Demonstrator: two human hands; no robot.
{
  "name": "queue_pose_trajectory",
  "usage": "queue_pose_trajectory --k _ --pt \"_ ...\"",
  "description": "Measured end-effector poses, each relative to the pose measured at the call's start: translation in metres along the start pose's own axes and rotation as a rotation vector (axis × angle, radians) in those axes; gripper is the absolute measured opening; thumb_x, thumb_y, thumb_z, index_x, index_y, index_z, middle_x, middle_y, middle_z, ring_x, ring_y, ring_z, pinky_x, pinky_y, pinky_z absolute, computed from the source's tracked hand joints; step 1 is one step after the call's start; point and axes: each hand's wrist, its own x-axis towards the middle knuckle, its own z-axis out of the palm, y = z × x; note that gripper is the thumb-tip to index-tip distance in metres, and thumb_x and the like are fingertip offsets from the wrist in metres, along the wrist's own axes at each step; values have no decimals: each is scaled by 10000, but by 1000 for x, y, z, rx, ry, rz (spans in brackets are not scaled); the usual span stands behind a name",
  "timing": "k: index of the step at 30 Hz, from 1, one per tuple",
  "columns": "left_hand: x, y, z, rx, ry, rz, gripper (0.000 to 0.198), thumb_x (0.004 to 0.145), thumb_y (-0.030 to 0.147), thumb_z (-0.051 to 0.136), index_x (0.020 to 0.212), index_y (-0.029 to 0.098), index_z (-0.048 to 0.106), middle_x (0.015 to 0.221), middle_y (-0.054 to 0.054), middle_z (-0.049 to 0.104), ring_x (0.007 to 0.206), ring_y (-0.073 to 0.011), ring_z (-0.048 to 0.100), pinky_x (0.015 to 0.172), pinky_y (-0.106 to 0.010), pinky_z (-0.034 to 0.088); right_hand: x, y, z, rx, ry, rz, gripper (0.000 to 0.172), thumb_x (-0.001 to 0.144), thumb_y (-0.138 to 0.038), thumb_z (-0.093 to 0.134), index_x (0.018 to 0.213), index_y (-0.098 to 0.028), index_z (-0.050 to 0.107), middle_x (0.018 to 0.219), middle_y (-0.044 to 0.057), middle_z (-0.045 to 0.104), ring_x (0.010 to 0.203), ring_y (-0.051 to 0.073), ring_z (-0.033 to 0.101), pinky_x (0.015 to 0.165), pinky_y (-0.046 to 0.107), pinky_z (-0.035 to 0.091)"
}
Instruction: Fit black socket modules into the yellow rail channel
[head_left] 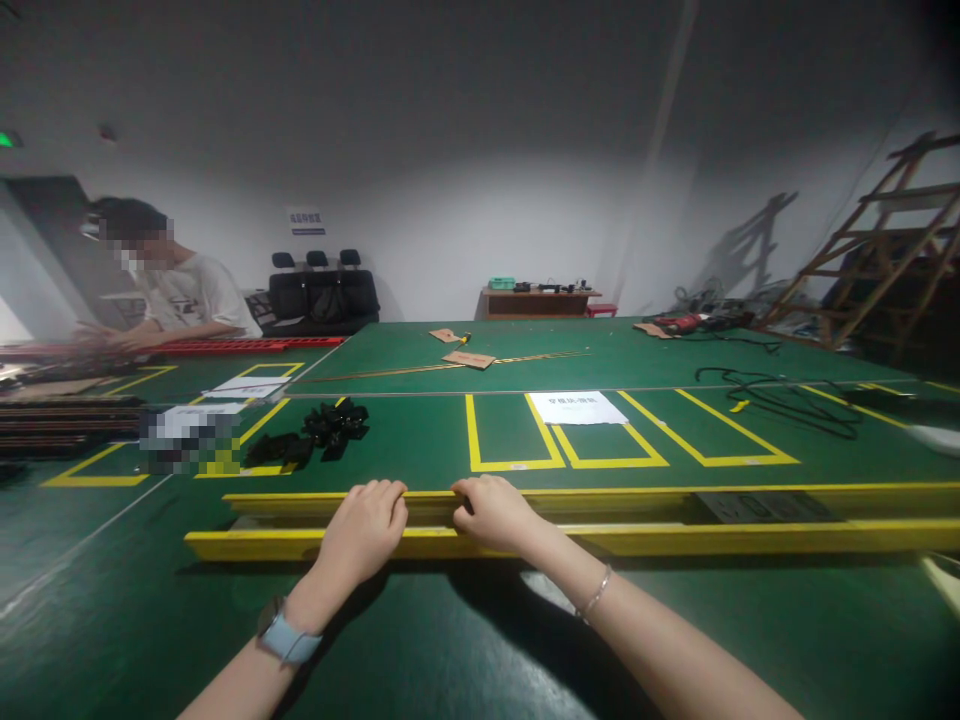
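Observation:
Two long yellow rails lie side by side across the green table in front of me, a far rail [600, 503] and a near rail [247, 547]. My left hand [367, 525] reaches over the near rail, its fingers curled onto the top of the far one. Just to the right, my right hand [491, 512] is bent over the same far rail, thumb toward the left hand. The fingertips behind that rail are hidden. Between the rails, toward the right, lies a dark flat piece [761, 507] with cut-out shapes.
Beyond the rails, yellow tape marks outline boxes on the green table [420, 440], with a printed sheet [577, 407]. Black small parts [334, 428] are piled left of centre. A black cable [780, 395] lies at right. Another person [195, 290] leans at the far left beside red rails [247, 345].

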Motion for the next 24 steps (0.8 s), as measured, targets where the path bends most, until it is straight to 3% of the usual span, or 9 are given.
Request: queue_pose_trajectory --k 6,13,16,20,24 --pt "0 0 0 1 1 3 307 924 215 318 974 170 618 855 -66 650 856 -209 579 780 -342 379 -15 28 -13 26 -40 0 488 776 -257 457 1228 -168 619 1157 111 654 1073 245 586 938 355 408" --pt "-1 1 -2 2 -5 -1 306 926 216 308 948 181 612 850 -61 647 842 -206 577 758 -335 369 -72 111 -32 -72 60 142 560 772 -253 444 1313 -146 543 1316 113 548 1224 237 482 1133 433 213" --pt "0 0 -1 0 -15 -10 306 928 219 307 949 176 609 856 -63 644 850 -208 572 767 -339 365 -92 148 -33 -135 135 169 579 766 -284 470 1331 -164 521 1351 113 513 1260 255 448 1150 472 169" --pt "0 0 0 -9 -30 -15 309 930 222 306 957 162 608 856 -65 640 852 -211 563 777 -350 362 -115 196 -35 -184 195 199 582 765 -345 488 1325 -192 523 1348 111 512 1280 300 420 1115 530 230" --pt "0 0 -1 -14 -33 -6 314 933 229 300 959 161 604 859 -66 633 852 -215 557 777 -355 361 -141 242 -43 -250 213 274 574 771 -424 491 1314 -242 534 1345 101 516 1276 315 424 1102 574 211"
